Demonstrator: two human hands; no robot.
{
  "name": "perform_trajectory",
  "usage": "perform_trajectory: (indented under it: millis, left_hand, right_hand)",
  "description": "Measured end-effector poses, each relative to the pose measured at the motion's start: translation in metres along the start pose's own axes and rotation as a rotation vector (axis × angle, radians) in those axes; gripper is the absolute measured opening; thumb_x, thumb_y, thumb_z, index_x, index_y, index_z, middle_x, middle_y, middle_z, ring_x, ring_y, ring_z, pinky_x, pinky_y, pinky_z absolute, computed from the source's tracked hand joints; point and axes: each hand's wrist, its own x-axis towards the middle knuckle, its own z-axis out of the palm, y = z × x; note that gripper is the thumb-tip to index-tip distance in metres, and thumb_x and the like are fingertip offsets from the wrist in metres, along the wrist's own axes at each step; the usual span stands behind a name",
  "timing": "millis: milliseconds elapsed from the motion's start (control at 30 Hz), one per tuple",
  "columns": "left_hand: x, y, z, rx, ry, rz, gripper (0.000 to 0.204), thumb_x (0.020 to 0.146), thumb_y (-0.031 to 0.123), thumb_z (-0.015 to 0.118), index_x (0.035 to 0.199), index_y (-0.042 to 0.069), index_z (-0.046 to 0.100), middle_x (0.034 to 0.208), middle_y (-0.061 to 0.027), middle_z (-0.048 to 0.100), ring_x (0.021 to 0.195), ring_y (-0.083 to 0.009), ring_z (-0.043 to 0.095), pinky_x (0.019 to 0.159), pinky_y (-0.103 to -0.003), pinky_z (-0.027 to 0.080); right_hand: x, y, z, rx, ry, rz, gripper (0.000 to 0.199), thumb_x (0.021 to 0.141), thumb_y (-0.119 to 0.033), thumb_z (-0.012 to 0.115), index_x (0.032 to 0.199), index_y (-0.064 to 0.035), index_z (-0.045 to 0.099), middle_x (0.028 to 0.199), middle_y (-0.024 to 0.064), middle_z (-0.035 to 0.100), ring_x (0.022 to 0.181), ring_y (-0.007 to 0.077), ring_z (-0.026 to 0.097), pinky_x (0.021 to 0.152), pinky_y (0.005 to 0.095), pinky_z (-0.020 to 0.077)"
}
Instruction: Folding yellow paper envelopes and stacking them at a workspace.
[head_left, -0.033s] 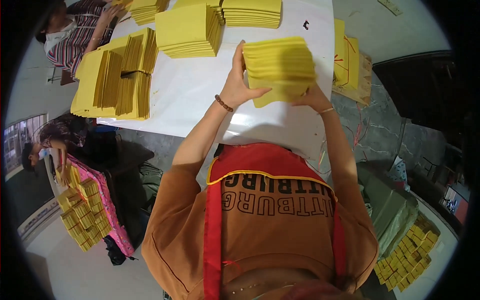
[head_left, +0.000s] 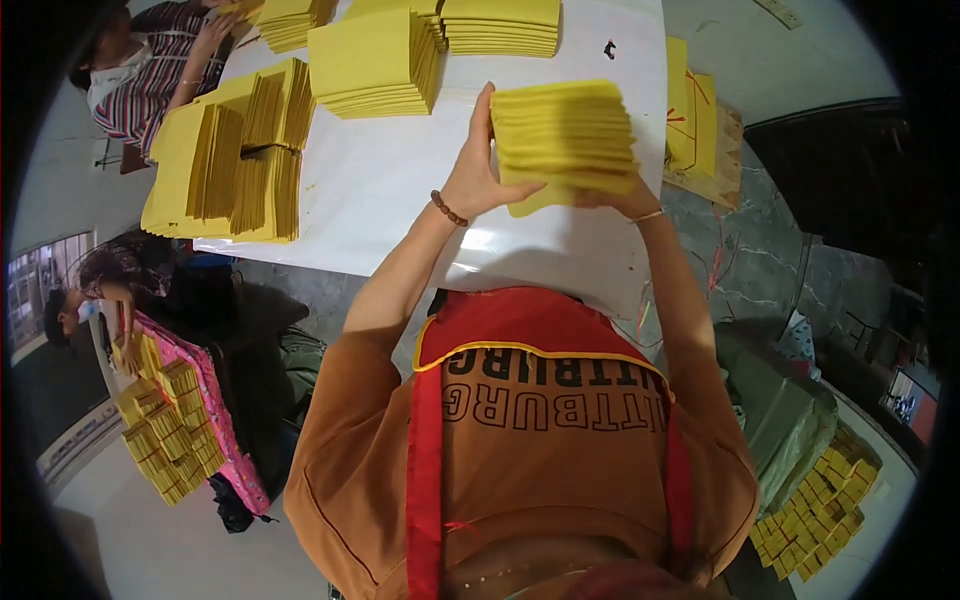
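Observation:
Over the white table, a thick stack of yellow paper envelopes (head_left: 565,130) is held between my two hands, its layered edges facing me and slightly blurred. My left hand (head_left: 475,175) grips the left side, thumb across the front and fingers up along the edge. At the lower right corner, my right hand (head_left: 630,198) holds the stack; most of its fingers are hidden behind the paper. Beyond my left hand stands a neat pile of the same envelopes (head_left: 370,65). More envelopes (head_left: 215,160) stand on edge in bundles at the table's left.
The white table (head_left: 390,200) ends just in front of my red apron. Further piles (head_left: 500,25) line its far side. A small dark object (head_left: 609,48) lies at the far right. Tied yellow bundles (head_left: 700,125) rest beyond the right edge. Two other people (head_left: 150,85) work at the left.
The stack's layered edges have dropped toward me and cover more of its flat lower part. My right hand's fingers are now more hidden behind it. My left hand has hardly moved.

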Motion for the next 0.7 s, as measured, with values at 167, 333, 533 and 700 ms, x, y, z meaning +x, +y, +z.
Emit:
perform_trajectory:
  millis: [167, 333, 533, 700]
  left_hand:
    - [-0.006, -0.061, 0.008, 0.208, -0.087, 0.052, 0.132, 0.048, 0.033, 0.085, 0.135, -0.005, -0.007, 0.127, -0.0224, 0.036, 0.115, -0.0388, 0.038, 0.098, -0.043, 0.031]
    - [0.002, -0.063, 0.006, 0.194, -0.240, -0.122, 0.130, 0.043, 0.035, 0.087, 0.133, -0.006, 0.004, 0.122, -0.0234, 0.042, 0.108, -0.0394, 0.044, 0.093, -0.042, 0.036]
    - [0.002, -0.079, 0.013, 0.189, -0.159, -0.146, 0.090, 0.059, 0.032, 0.079, 0.122, -0.003, 0.026, 0.118, -0.0217, 0.044, 0.098, -0.0377, 0.051, 0.085, -0.042, 0.042]
    - [-0.009, -0.109, 0.006, 0.610, -0.197, 0.024, 0.092, 0.065, 0.038, 0.072, 0.132, 0.003, 0.020, 0.128, -0.0183, 0.034, 0.114, -0.0321, 0.039, 0.095, -0.043, 0.029]
  right_hand:
    - [0.016, 0.031, 0.013, -0.165, 0.131, -0.116, 0.088, 0.062, -0.017, 0.080, 0.133, -0.0097, 0.029, 0.117, 0.0077, 0.052, 0.106, 0.0176, 0.050, 0.091, 0.0315, 0.0422]
    - [0.021, 0.053, 0.002, -0.185, 0.148, -0.110, 0.086, 0.062, -0.017, 0.080, 0.131, -0.0094, 0.031, 0.117, 0.0077, 0.052, 0.106, 0.0178, 0.050, 0.091, 0.0316, 0.0423]
    - [0.020, 0.067, 0.001, -0.227, 0.167, -0.119, 0.083, 0.062, -0.017, 0.080, 0.130, -0.0090, 0.033, 0.117, 0.0077, 0.052, 0.105, 0.0181, 0.051, 0.091, 0.0316, 0.0424]
    - [0.017, 0.077, 0.001, -0.266, 0.157, -0.142, 0.081, 0.061, -0.017, 0.080, 0.129, -0.0087, 0.035, 0.117, 0.0077, 0.052, 0.105, 0.0184, 0.051, 0.090, 0.0316, 0.0425]
